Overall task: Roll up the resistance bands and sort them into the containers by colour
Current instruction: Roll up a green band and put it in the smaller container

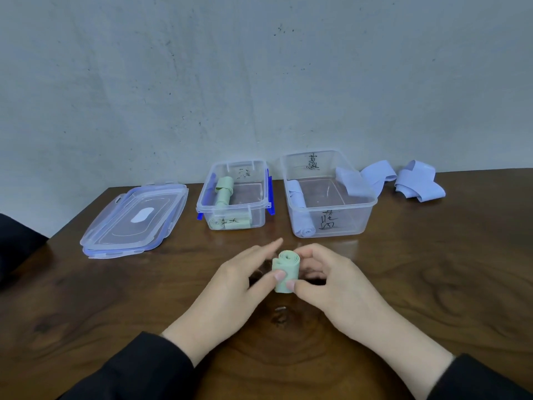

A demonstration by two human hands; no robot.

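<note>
- while both my thumbs press its near side, the green roll point(285, 269) sits pinched between my left hand point(230, 287) and right hand point(331, 287), just above the table point(115, 313).
- left index finger stretches straight past the roll's far end; right fingers point(310, 259) curl round its right side.
- beyond my fingertips: green box point(235, 194) with green rolls, blue box point(327, 194) with a blue roll point(300, 210).
- far right of the fingers, loose blue bands point(418, 181); far left, a lid point(135, 217).
</note>
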